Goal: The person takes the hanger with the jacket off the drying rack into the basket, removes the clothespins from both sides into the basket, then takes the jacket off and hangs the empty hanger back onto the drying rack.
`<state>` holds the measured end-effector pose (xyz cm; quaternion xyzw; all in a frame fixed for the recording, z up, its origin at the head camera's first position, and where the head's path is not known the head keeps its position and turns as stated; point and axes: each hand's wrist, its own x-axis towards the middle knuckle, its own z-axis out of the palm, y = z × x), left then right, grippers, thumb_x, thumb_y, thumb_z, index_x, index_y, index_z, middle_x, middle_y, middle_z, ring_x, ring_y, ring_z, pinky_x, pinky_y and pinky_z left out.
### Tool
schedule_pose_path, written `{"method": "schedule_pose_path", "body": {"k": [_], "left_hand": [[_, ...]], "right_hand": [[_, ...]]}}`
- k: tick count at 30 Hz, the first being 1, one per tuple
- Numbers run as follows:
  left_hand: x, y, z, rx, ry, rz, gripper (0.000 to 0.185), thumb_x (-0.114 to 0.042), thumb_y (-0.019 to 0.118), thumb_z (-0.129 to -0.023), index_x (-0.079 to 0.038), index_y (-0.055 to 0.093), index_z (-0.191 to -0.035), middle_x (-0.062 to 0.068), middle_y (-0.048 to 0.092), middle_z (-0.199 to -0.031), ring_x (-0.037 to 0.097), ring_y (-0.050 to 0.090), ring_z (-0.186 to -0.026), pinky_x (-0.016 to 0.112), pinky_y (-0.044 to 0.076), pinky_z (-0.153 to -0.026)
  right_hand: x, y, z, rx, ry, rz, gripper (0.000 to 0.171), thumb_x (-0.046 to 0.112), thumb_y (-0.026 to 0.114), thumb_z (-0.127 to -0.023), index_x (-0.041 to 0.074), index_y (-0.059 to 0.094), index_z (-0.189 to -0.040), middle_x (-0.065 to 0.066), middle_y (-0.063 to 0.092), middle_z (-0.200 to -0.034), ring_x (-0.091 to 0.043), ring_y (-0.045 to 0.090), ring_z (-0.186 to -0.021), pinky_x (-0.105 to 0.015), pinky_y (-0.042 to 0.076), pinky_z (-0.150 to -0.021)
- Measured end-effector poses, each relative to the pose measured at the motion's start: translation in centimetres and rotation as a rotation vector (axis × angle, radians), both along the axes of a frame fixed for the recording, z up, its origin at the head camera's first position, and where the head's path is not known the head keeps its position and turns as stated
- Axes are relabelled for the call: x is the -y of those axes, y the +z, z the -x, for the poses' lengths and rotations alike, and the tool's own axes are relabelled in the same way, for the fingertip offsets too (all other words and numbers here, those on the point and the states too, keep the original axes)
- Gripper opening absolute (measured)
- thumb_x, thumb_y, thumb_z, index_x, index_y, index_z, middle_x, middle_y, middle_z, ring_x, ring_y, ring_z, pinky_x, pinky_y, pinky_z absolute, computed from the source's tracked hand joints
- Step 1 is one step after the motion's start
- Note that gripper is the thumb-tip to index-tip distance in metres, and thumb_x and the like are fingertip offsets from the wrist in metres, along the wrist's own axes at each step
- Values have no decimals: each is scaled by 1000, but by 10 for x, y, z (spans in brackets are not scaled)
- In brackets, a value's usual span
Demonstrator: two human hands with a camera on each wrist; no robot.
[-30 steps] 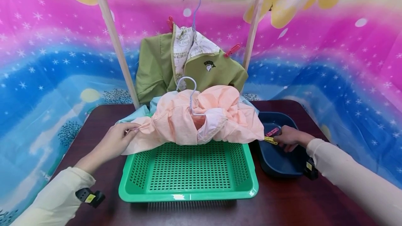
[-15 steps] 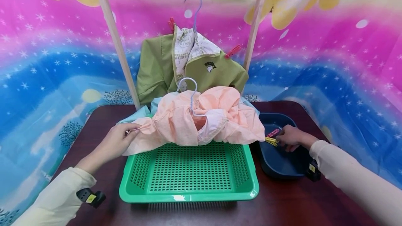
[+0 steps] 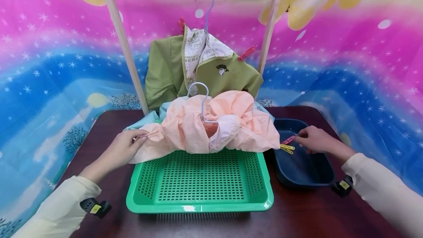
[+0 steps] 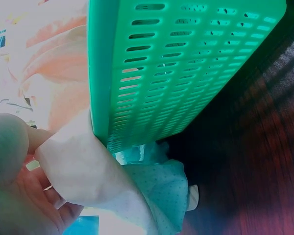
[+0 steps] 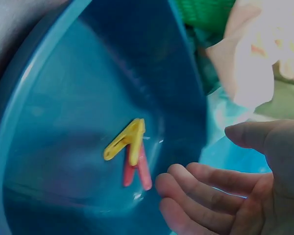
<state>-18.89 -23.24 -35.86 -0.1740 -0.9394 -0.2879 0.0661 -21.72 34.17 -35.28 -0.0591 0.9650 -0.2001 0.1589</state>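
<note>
My left hand (image 3: 127, 146) pinches the edge of a peach shirt (image 3: 185, 131) between thumb and fingers. The shirt lies bunched over the back of a green perforated basket (image 3: 199, 207), a pale hanger (image 3: 203, 104) poking out of its neck. Over the dark blue basin (image 3: 305, 183), my right hand (image 3: 315, 139) has its thumb and fingers apart, holding nothing in the right wrist view. Below those fingers, a yellow clothespin (image 5: 125, 140) lies across a pink clothespin (image 5: 141, 171) on the basin's bottom.
A wooden rack (image 3: 120, 39) stands behind, its white bar carrying a green jacket (image 3: 162, 69) on a hanger, with red clothespins (image 3: 246, 53) at the shoulders. Light blue cloth (image 4: 159, 191) hangs beside the basket. Everything rests on a dark red table (image 3: 109, 120).
My right hand has drawn back to the right from the clothespins, leaving the yellow one more exposed. The left hand keeps its hold on the shirt.
</note>
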Motion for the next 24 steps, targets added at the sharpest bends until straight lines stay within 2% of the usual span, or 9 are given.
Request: {"method": "schedule_pose_path", "body": {"k": [4,8,14,19,24], "left_hand": [[0,1,0,19,0,4,25,-7,57,-102,3,71,-120,23,71,-118,36,68,-104,49,54,-82],[-1,3,1,35,-13,4,26,-8,56,-102,1,70,-122,20,72,-118,32,68,-102,47,54,-82],[-8,8,4,47,-67,-41,28,-11,53,-105,-3,66,-128,18,70,-124,37,66,-115,56,53,-94],[-13,10,8,49,-93,-69,29,-7,52,-104,-1,66,-129,21,69,-126,41,63,-122,59,50,-100],[-16,9,9,51,-88,-57,29,-6,50,-105,-1,66,-129,22,69,-126,41,63,-121,59,51,-98]], "right_hand": [[9,8,-6,-58,14,-2,46,37,55,-104,-5,68,-118,-1,65,-73,-14,58,-56,-32,51,-54],[22,15,-14,-175,-6,23,49,43,56,-103,-2,70,-117,-1,66,-72,-15,57,-55,-32,49,-50],[46,26,-23,-358,-25,98,41,40,56,-104,4,73,-113,-4,72,-80,-14,56,-56,-31,43,-47],[67,33,-25,-390,-7,153,34,33,59,-103,4,74,-109,-6,74,-83,-12,62,-60,-30,48,-50],[88,37,-26,-411,30,186,26,28,62,-101,5,75,-107,-8,73,-80,-12,60,-60,-29,48,-53]]}}
